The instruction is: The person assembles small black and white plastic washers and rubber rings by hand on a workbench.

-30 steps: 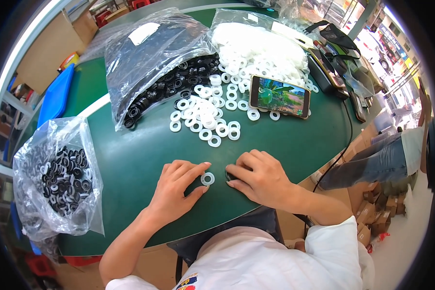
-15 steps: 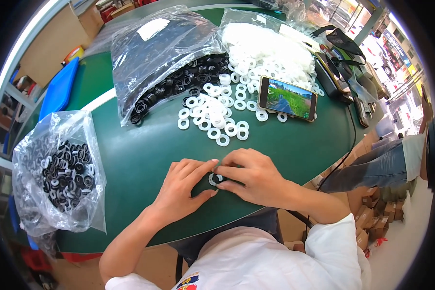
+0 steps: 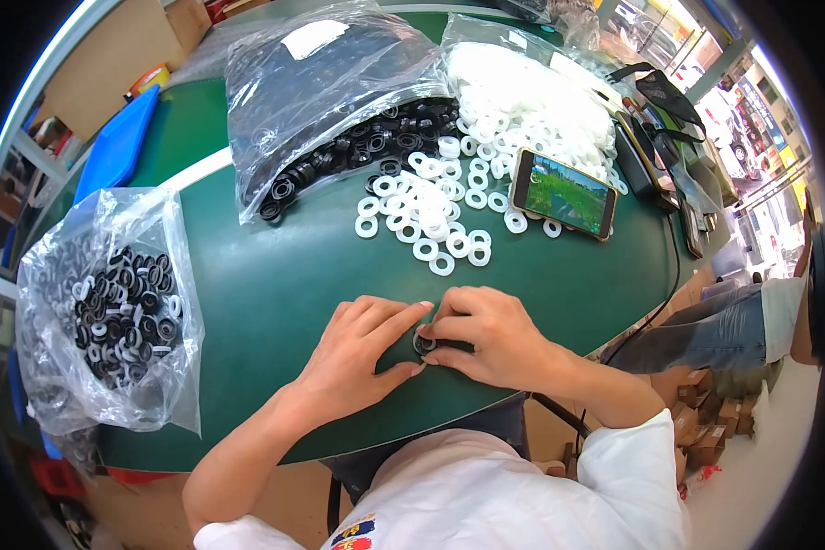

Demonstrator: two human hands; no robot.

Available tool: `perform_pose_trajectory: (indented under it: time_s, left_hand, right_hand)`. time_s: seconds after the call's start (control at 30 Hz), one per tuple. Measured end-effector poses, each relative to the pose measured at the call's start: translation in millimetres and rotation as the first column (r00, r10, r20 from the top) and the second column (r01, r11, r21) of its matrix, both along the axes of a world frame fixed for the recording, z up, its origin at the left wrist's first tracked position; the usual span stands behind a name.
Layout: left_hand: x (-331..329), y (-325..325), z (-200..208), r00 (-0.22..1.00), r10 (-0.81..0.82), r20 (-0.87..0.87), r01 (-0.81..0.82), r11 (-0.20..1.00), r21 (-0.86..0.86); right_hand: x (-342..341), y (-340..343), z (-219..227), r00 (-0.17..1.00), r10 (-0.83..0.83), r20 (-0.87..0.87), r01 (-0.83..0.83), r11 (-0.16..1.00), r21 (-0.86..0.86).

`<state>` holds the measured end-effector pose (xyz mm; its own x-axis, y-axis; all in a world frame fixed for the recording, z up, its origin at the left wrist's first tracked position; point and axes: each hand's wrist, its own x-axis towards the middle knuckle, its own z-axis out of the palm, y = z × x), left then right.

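Note:
On the green table in front of me, a small black ring (image 3: 423,343) sits over a white ring, whose pale edge shows around it. My right hand (image 3: 495,335) pinches the black ring between thumb and fingertips. My left hand (image 3: 357,353) lies just left of the rings, thumb and index finger stretched apart on either side of them; it grips nothing that I can see. Beyond my hands spreads a loose pile of white rings (image 3: 421,209). Black rings (image 3: 376,142) spill from a large clear bag (image 3: 325,78) behind it.
At the left, a clear bag (image 3: 169,367) holds mixed black and white rings. A phone (image 3: 564,194) showing a video leans at the right of the pile, by a bag of white rings (image 3: 522,82). A blue tray (image 3: 119,142) stands far left; a cable (image 3: 676,266) runs down the right edge.
The black ring has come over the white ring, which earlier showed more plainly at its left. Both hands stay close together; the whole view has shifted slightly.

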<state>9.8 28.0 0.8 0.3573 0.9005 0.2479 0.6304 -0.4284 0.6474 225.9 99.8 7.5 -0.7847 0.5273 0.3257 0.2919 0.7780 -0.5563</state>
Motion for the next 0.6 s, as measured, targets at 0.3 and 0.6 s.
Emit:
perform_pose_trajectory:
  time_s: [0.3, 0.6]
  left_hand:
    - [-2, 0, 5, 1.000, -0.017, -0.001, 0.017, 0.997, -0.071]
    - [-3, 1, 6, 0.999, -0.030, 0.022, 0.032, 0.995, -0.090]
  right_hand:
    - [-3, 1, -4, 1.000, -0.020, 0.003, 0.020, 1.000, 0.005]
    - [-3, 1, 1, 1.000, -0.009, 0.027, 0.006, 0.996, 0.091]
